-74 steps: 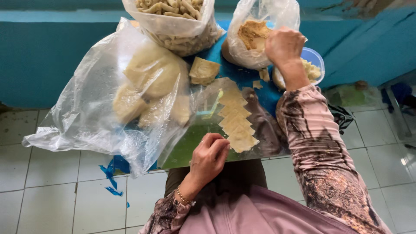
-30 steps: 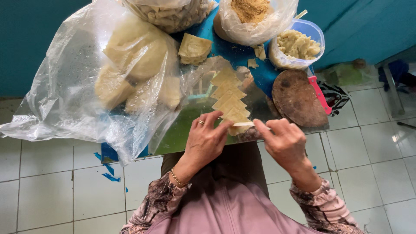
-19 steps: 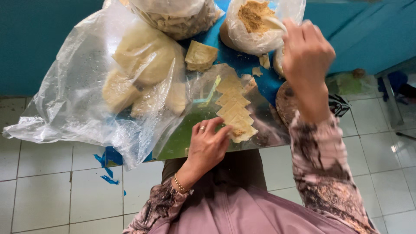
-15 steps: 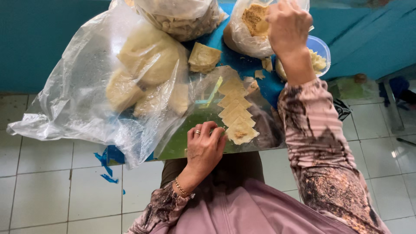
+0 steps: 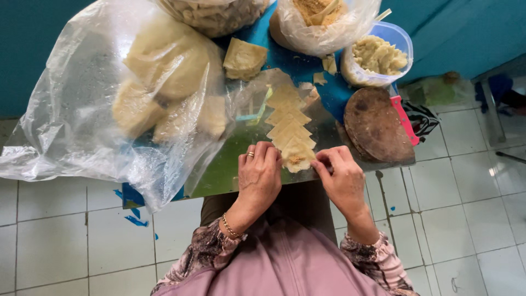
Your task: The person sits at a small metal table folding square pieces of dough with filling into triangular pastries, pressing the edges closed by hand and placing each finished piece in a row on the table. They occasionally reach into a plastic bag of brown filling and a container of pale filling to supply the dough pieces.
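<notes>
A row of pale square dough wrappers (image 5: 289, 120) lies overlapped on a clear plastic sheet on the small blue table (image 5: 298, 66). The nearest wrapper (image 5: 298, 160) carries a dab of brownish filling. My left hand (image 5: 259, 176) rests flat beside it, fingertips touching its left edge. My right hand (image 5: 339, 176) pinches its right edge with fingers curled. A clear tub of pale filling (image 5: 377, 55) stands at the back right.
A big clear bag of dough lumps (image 5: 137, 98) covers the table's left and hangs over the edge. Two more bags sit at the back (image 5: 323, 16). A round dark wooden board (image 5: 378, 126) with a pink-handled tool lies at the right. White tiled floor lies below.
My right hand came down from the filling tub at the back and now sits at the nearest wrapper, which has filling on it. My left hand stayed by the wrappers.
</notes>
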